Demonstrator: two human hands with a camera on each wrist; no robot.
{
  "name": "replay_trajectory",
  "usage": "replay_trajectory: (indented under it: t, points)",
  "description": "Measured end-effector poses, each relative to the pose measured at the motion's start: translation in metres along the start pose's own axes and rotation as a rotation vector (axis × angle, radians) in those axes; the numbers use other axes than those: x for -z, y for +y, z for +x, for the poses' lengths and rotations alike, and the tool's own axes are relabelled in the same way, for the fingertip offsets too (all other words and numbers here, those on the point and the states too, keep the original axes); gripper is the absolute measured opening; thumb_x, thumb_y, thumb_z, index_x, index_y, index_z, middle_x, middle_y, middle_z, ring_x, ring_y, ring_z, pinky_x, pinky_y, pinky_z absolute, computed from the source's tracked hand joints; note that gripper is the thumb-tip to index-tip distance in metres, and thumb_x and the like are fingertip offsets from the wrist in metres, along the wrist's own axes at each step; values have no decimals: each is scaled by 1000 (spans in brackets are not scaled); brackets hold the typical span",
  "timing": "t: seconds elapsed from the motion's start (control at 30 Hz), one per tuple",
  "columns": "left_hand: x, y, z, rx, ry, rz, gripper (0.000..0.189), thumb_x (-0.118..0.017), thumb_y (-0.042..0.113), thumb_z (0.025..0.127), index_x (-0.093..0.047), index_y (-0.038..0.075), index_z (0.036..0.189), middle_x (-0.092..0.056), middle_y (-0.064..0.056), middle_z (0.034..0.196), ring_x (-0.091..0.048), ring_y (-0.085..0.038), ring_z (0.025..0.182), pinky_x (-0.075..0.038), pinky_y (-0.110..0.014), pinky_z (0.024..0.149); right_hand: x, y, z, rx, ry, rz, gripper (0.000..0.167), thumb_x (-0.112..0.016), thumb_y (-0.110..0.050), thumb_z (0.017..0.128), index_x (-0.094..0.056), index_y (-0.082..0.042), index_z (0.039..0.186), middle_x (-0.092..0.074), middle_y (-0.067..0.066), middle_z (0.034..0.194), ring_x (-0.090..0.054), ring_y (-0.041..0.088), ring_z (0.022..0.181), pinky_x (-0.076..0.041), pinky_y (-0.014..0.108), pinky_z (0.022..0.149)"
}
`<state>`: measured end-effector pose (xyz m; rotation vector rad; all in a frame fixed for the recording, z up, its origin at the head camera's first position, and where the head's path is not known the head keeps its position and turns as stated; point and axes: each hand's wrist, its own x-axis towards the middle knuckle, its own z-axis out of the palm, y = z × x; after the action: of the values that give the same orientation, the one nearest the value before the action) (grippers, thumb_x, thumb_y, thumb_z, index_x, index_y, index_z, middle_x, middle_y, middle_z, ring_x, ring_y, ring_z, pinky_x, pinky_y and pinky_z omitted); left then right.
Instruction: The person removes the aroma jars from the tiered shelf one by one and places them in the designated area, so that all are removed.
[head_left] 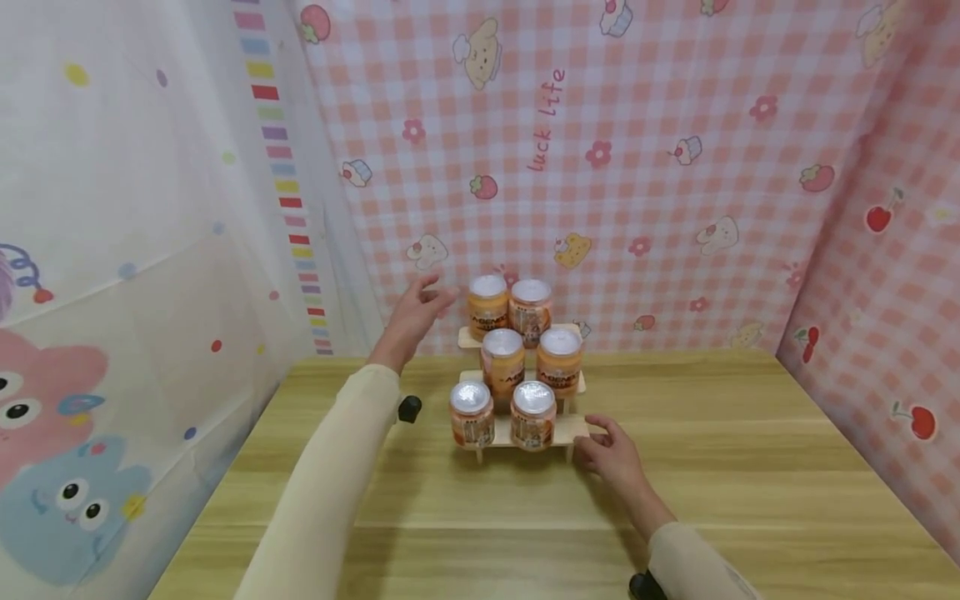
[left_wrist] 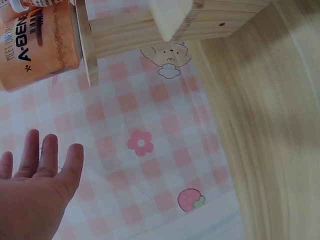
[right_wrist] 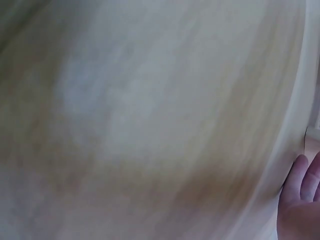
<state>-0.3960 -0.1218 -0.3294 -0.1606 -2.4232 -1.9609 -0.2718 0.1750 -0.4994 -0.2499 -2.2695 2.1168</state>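
From your head camera, the three-tier wooden rack point(head_left: 501, 432) stands on the desk point(head_left: 712, 433) close to its back edge, roughly midway between the back corners, in front of a pink checked cloth point(head_left: 660, 217). It carries six jars point(head_left: 503, 367), two to a shelf. Your left hand point(head_left: 415, 321) holds nothing, its fingers relaxed, just beside the upper-left jar point(head_left: 488, 317) near the left end of the top shelf point(head_left: 572, 332). Your right hand point(head_left: 618, 462) is at the right end of the lowest shelf point(head_left: 572, 430); you seem to touch that end, but I cannot tell whether you grip it or only lay fingers there. I judge the step in hand to be arranging the jars, your right hand minding the rack.

In your left wrist view, your fingers are spread and clear of the upper-left jar, whose lettering shows. If you mean to shift it, the next move calls for fingers and thumb round its body, without nudging its neighbour, while the right hand steadies the rack.

In your right wrist view, a blurred wood-toned surface fills most of the picture. Your fingers show only at the right edge, so your grasp remains uncertain here too.
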Motion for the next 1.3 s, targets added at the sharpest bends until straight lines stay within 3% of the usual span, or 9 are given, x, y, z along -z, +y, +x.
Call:
replay_trajectory:
  t: [0.3,0.6,0.93,1.17,1.3]
  points:
    - [-15,7,12,-60,-118,49,70,-73,27,92,-38,15,151,-50,-16,143,-46,-29,132,-34,-49,110,4,5,0,-17,-16,24,50,-63,-2,92,-46,3,139,-61,22,113,-65,17,86,-55,32,77]
    - [-34,-1,23,-87,-192,56,60,-77,16,88,-47,14,140,-50,-14,140,-49,-29,124,-43,-45,103,7,12,-4,-34,-12,24,52,-65,-6,93,-47,0,141,-60,21,116,-65,19,90,-55,34,79]
    - [-39,0,28,-97,-178,64,65,-81,10,83,-46,16,137,-52,-12,136,-52,-28,121,-45,-45,99,7,3,-1,-31,-43,36,52,-61,-1,92,-44,1,141,-58,22,116,-64,18,89,-54,30,78]
    - [-38,0,26,-126,-117,61,66,-81,10,82,-47,12,138,-54,-12,134,-54,-28,119,-47,-42,99,6,2,-1,-44,-52,44,52,-62,-1,92,-45,0,141,-56,22,119,-64,15,88,-54,30,78]
    - [-30,5,24,-149,-77,71,70,-81,14,83,-44,10,142,-51,-14,139,-52,-28,122,-45,-42,100,8,3,0,-44,-67,40,54,-61,-1,93,-42,0,143,-56,22,118,-64,15,88,-55,31,80]
